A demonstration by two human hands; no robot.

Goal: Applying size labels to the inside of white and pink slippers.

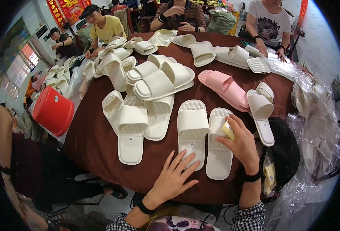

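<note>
Two white slippers stand side by side before me, toes pointing away. The left slipper has a small white sticker on its insole. My left hand is open, fingers spread, at that slipper's heel. Over the strap of the right slipper, my right hand pinches a small yellow pad, perhaps of stickers. More white slippers lie close on the left, one of them also bearing a sticker. A pair of pink slippers rests beyond my right hand, beside another white pair.
A brown cloth covers the table. White slippers are piled in the middle and along the far side, near a sticker sheet. Clear plastic wrap and a black bag are at right, a red stool at left. Several people sit around.
</note>
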